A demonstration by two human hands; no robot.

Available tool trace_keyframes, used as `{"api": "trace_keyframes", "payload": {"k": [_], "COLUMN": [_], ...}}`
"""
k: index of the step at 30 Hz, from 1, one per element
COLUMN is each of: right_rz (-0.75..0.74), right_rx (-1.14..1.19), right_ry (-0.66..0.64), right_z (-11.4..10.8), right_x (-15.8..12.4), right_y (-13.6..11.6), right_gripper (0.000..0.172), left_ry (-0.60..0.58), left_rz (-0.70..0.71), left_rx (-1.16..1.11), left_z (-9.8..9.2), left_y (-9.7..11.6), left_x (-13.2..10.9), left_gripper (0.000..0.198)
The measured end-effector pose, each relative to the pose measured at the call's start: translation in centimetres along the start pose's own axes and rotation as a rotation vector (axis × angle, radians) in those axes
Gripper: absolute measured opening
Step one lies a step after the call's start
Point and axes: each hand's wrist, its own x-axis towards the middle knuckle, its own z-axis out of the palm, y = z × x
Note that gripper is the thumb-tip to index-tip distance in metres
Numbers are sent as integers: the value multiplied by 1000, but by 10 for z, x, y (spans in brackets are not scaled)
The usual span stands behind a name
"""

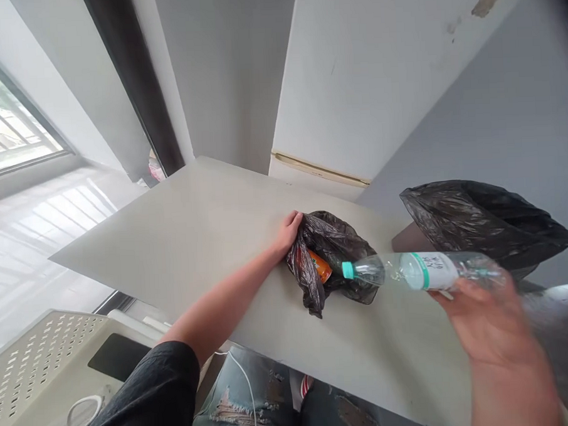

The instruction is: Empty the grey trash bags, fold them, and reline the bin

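Note:
My left hand (290,230) pinches the upper left edge of a small black plastic bag (346,235) that lies on the table. In the bag's mouth an orange can (320,266) shows, partly covered by the plastic. My right hand (486,311) is closed around the base end of a clear plastic bottle (428,271) with a white and green label. The bottle lies level in the air, its teal cap pointing left at the bag's mouth. Whatever else the bag contains is hidden by its folds.
A bin lined with a black bag (481,210) stands beyond the right edge of the light table (181,224). A white fridge (334,79) rises behind. At lower left are a perforated plastic basket (50,361) and a white cable (247,384).

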Motion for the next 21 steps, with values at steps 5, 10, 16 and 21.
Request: {"api": "trace_keyframes", "payload": {"k": [5, 10, 16, 21], "right_rz": [-6, 78, 67, -60], "right_rx": [183, 292, 5, -253], "right_ry": [-75, -123, -514, -877], "right_z": [-10, 2, 70, 193], "right_x": [5, -8, -28, -24], "right_y": [22, 42, 37, 21], "right_gripper": [35, 34, 42, 47], "left_ry": [-20, -23, -17, -12], "left_rz": [-11, 14, 27, 28], "left_rx": [11, 4, -49, -170], "left_z": [1, 2, 4, 7], "left_y": [-3, -6, -12, -14], "left_x": [1, 4, 4, 4], "left_gripper": [48, 45, 42, 26]}}
